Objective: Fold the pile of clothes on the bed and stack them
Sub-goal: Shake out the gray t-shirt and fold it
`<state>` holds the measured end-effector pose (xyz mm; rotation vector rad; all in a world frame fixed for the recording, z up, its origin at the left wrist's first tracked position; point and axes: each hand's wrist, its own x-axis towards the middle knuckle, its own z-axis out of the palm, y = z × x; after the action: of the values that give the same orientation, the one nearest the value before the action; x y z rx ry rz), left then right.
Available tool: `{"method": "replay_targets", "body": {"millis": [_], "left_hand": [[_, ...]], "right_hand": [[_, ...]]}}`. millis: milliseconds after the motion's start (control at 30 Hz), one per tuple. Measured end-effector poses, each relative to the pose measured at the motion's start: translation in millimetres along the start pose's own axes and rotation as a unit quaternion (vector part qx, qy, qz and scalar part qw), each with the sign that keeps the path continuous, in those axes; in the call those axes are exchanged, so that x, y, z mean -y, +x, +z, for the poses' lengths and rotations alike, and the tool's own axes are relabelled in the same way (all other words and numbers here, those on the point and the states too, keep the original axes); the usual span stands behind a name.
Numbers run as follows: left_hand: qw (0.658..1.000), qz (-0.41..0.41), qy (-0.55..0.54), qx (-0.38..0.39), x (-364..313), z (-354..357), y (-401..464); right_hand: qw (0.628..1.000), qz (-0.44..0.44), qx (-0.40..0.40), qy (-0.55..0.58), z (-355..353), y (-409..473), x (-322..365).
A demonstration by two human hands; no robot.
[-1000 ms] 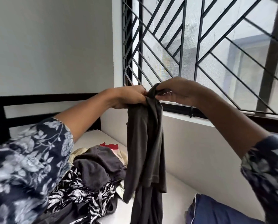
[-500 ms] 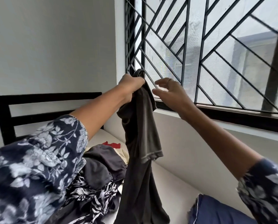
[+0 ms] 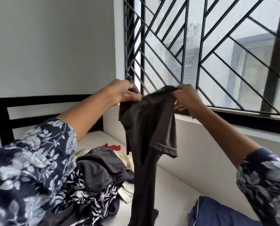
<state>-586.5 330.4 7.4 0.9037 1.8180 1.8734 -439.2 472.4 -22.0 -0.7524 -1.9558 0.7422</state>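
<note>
Beside window bars (image 3: 185, 46), both hands, left (image 3: 123, 92) and right (image 3: 187, 99), apparently grip grey shirt (image 3: 149, 128).

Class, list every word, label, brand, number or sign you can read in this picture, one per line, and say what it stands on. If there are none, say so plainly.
None can be read.
The dark grey shirt, held up by the left hand and right hand, shows no print or readable tag.
The pile of clothes shows only floral and leaf patterns, no lettering.
The window grille bears no sign.
</note>
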Motion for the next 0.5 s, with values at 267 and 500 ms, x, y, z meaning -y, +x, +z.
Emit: {"method": "replay_targets", "body": {"millis": [267, 500], "left_hand": [[0.898, 0.082, 0.355, -0.245, 27, -85, 23], [0.982, 0.096, -0.02, -0.163, 17, -80, 24]], "right_hand": [[0.995, 0.041, -0.087, -0.022, -54, 13, -40], [0.99, 0.04, -0.121, 0.069, -61, 17, -27]]}}
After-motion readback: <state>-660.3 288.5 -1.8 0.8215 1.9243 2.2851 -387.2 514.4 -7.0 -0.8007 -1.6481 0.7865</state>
